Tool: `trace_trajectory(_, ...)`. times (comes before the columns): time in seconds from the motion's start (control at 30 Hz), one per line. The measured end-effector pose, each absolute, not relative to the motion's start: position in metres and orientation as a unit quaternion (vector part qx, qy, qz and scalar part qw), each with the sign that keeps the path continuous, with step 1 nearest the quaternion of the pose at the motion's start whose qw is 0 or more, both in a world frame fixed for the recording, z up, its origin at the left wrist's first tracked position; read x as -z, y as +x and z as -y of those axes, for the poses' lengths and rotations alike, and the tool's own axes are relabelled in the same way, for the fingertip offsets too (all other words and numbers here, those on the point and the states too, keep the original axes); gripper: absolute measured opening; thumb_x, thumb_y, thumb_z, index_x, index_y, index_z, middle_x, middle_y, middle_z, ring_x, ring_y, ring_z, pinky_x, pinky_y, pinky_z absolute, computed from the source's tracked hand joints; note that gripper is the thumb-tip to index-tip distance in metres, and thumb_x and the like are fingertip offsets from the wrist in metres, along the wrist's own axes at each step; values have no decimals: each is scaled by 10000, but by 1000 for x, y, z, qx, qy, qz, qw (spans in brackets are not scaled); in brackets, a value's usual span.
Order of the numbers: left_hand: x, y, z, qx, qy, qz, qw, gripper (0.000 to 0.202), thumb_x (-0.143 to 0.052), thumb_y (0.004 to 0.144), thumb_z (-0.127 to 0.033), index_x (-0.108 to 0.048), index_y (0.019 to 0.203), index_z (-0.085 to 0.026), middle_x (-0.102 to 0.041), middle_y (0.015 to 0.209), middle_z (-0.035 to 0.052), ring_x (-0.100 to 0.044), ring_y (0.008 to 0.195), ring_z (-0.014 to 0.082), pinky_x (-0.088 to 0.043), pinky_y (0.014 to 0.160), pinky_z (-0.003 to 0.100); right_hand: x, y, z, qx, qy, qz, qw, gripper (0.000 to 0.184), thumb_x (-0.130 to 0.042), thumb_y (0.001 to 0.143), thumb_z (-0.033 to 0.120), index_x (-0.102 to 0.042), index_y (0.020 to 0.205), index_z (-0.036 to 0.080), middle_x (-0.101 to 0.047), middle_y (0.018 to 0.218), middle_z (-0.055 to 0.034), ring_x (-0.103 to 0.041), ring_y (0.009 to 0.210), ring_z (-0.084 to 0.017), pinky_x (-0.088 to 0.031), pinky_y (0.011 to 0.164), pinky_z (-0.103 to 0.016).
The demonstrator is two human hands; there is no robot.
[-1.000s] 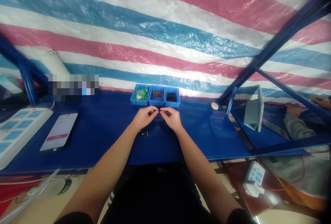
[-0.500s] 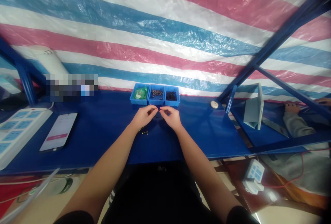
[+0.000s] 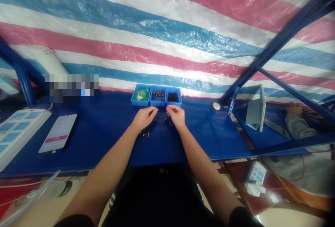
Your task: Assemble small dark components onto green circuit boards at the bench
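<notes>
My left hand (image 3: pixel 144 117) is closed in a pinch above the blue table, in front of the middle bin; what sits between its fingertips is too small to make out. A short way to the right, my right hand (image 3: pixel 176 116) is pinched too, near the right-hand bin, and its fingertips also hide whatever they hold. Small brass-coloured pieces (image 3: pixel 146 134) lie beside my left wrist, and another small piece (image 3: pixel 164 120) rests between the hands. Behind them stand a blue bin of green bagged items (image 3: pixel 141 94), a bin of small metal parts (image 3: pixel 158 94) and a bin of dark screw-like parts (image 3: pixel 173 97).
On the left lie a phone (image 3: pixel 58 133) and a large white power strip (image 3: pixel 22 129). A round white object (image 3: pixel 216 105) sits to the right, near a blue frame post (image 3: pixel 233 101). Beyond stand a tablet in a case (image 3: pixel 256 111) and another person's sleeve (image 3: pixel 299 127).
My right hand has moved slightly right, away from the left, widening the gap between the fingertips. My left hand has shifted a little left.
</notes>
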State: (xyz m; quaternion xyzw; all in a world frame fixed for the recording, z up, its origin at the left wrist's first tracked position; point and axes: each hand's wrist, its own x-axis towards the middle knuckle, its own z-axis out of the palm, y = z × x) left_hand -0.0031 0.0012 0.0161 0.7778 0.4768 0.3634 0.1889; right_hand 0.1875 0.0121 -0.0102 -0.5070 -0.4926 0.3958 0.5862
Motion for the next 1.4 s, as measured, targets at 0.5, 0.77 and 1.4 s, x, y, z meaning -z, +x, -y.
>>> trace_trajectory(0.5, -13, -7, -3, -376, 772, -487, 158, 355, -451, 941, -463, -700, 951, -210, -708, 766, 16, -613, 639, 148, -438, 632, 240, 2, 219, -10, -340, -452, 705, 428, 194, -621, 800, 243, -746, 943, 203, -738, 847, -32, -668, 749, -159, -533, 749, -310)
trace_trajectory(0.77, -15, -8, -2, -382, 767, -493, 148, 321, -473, 936, -434, -686, 886, -199, -694, 741, 3, -603, 634, 131, -423, 618, 225, 1, 227, -9, -264, -420, 820, 285, 206, -708, 757, 189, -767, 949, 233, -703, 981, -60, -617, 949, -200, -471, 912, -369)
trace_trajectory(1.4, -9, -3, -2, -398, 791, -426, 185, 302, -532, 919, -452, -723, 994, -230, -733, 959, 28, -663, 798, 158, -498, 748, 247, 9, 190, -1, -423, -420, 619, 511, 322, -734, 759, 409, -753, 996, 192, -757, 978, -66, -714, 872, -223, -576, 837, -366)
